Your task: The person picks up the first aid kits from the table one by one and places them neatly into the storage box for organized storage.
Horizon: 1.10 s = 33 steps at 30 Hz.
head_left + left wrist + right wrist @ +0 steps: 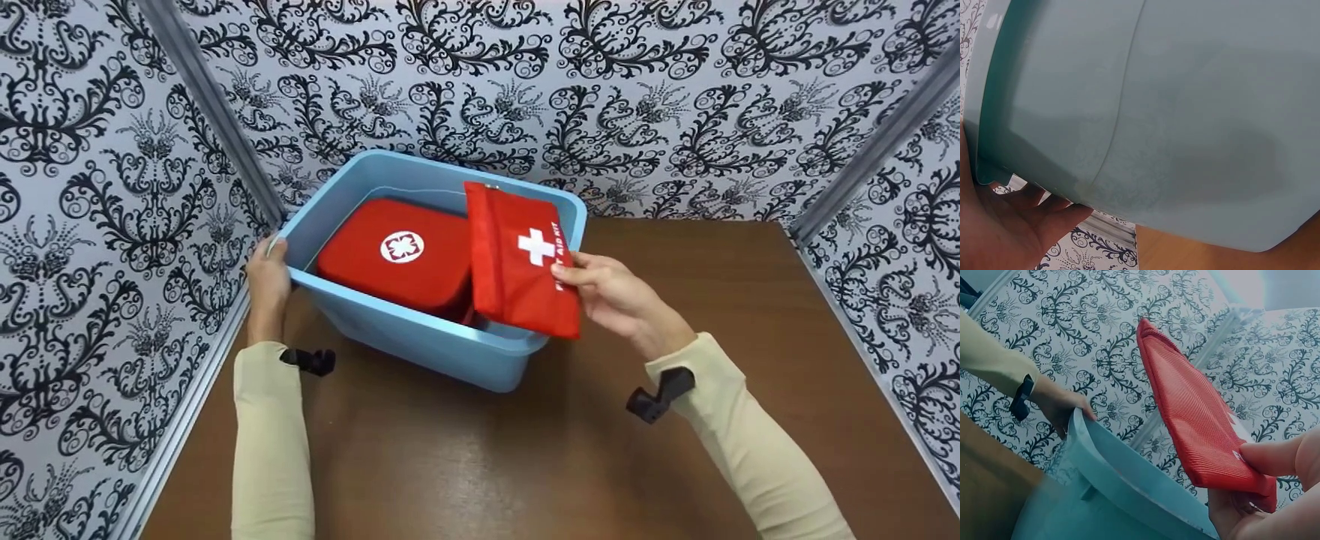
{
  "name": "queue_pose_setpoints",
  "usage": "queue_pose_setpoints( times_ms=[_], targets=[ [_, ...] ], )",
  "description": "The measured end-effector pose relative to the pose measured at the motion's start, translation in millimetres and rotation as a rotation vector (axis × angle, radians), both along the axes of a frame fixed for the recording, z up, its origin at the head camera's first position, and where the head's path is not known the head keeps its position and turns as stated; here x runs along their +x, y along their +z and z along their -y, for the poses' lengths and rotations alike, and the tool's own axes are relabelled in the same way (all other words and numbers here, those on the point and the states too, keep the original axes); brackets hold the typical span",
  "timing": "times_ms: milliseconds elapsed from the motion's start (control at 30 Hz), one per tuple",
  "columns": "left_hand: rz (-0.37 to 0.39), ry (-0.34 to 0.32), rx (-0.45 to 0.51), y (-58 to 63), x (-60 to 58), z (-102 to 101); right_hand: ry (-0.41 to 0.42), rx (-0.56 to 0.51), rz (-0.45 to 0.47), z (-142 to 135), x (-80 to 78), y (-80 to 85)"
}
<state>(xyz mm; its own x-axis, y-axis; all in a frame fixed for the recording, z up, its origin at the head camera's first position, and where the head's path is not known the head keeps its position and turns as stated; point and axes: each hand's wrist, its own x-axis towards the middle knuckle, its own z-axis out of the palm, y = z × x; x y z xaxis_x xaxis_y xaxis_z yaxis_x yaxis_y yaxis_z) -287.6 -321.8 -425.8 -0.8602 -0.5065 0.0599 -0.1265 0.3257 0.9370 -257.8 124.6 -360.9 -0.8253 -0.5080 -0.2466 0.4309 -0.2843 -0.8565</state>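
Note:
In the head view my right hand (619,296) pinches a flat red first aid pouch (517,292) by its right edge, thumb on top beside the white cross and lettering. The pouch is tilted and overlaps the right end of a light blue plastic bin (420,315). My left hand (268,281) grips the bin's rim at its left end; in the left wrist view its fingers (1064,225) curl under that rim against the outer wall. Inside the bin lies a red rounded case (405,251) with a white round emblem. The pouch hides the bin's right inside.
The bin is on a brown wooden table (450,465), near its back left corner. Panels with black scroll patterns (480,90) rise behind and at both sides, framed by grey metal rails (217,105). Dark wrist mounts (660,394) sit on both sleeves.

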Motion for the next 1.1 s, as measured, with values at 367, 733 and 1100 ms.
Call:
queue_pose_setpoints(
  times_ms=[367, 733, 1100],
  targets=[
    [-0.011, 0.005, 0.003, -0.5, 0.0, 1, -0.009, -0.005, 0.051, 42, -18.5, 11.0],
    [-0.010, 0.017, -0.002, -0.7, -1.3, -1, -0.025, 0.037, 0.036, 88, -31.5, 23.5],
    [-0.004, 0.020, 0.013, -0.4, -1.6, 0, 0.013, 0.069, 0.041, 121, -44.3, 20.9]
  ],
)
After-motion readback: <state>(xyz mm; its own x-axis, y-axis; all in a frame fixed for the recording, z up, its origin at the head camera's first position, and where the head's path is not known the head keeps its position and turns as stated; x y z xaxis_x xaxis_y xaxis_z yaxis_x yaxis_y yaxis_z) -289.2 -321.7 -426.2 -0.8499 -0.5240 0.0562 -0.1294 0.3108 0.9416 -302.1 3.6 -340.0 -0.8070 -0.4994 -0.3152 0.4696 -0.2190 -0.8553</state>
